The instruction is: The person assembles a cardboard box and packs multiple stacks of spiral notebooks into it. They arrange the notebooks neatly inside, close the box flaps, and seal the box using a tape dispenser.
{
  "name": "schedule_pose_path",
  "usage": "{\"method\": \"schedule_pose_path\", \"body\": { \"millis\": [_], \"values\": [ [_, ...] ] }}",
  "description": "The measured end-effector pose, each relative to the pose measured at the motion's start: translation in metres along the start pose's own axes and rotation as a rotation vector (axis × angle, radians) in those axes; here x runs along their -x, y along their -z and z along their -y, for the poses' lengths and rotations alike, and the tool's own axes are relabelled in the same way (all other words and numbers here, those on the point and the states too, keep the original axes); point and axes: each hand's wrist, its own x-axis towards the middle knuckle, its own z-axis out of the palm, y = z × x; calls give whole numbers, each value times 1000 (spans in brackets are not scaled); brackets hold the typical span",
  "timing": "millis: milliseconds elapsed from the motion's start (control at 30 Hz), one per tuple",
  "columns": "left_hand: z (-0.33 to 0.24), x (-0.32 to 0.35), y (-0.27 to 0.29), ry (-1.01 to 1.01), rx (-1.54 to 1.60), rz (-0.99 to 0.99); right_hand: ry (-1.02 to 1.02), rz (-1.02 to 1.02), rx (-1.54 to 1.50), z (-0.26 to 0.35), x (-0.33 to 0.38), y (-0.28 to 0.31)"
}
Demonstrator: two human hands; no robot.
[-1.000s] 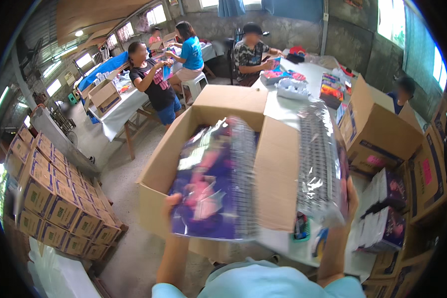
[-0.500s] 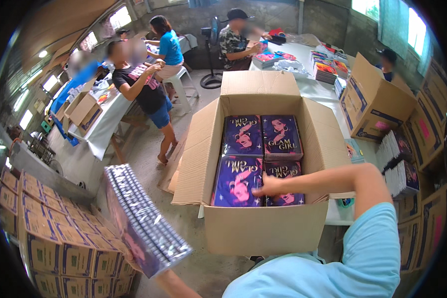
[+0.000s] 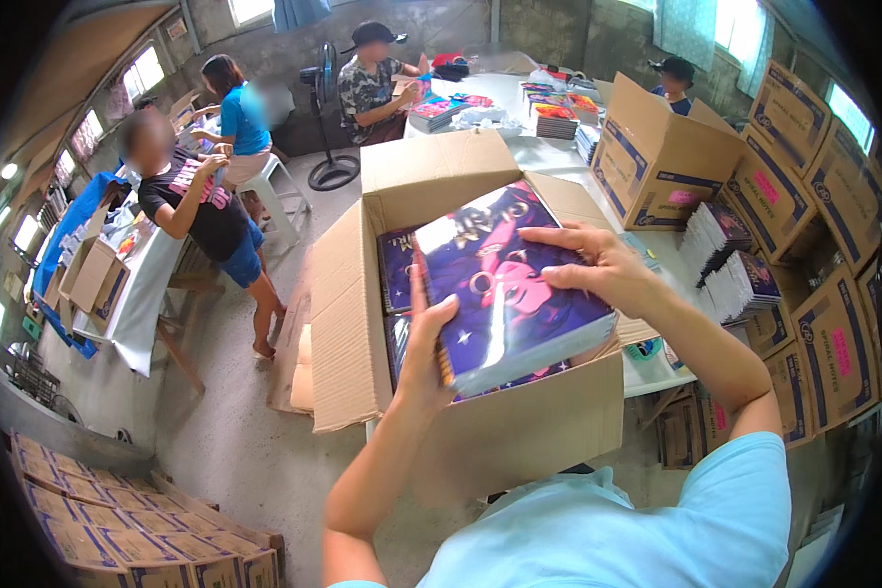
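Note:
Both my hands hold a plastic-wrapped stack of purple spiral notebooks over the open cardboard box. My left hand grips the spiral edge, its thumb near the front corner. My right hand lies over the right side, thumb and fingers pressed on the top cover. A pink figure drawing and shiny lettering show on that cover. Beneath it in the box, parts of other purple notebooks show at the left; the held stack hides most of the contents.
Sealed cartons are stacked low at the left and more cartons at the right. Notebook piles stand beside an open carton. A white table stretches behind, with co-workers seated around. A person in black stands left.
The notebook stack has moved from the lower left up over the box and now lies nearly flat. My right hand has left the packed notebooks and grips it too. The view has shifted right.

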Motion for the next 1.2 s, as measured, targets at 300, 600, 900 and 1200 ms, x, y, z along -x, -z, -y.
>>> {"method": "schedule_pose_path", "body": {
  "millis": [300,600,900,1200],
  "values": [
    [-34,49,8,-462,-556,-296,-5,278,773,-84,-8,24],
    [2,109,-24,-693,-498,192,497,78,591,-81,17,-15],
    [182,-14,-137,-70,-483,708,32,-1154,105,-230,217,166],
    [496,-194,-291,420,-463,287,-572,-1724,-727,-422,389,361]
  ]
}}
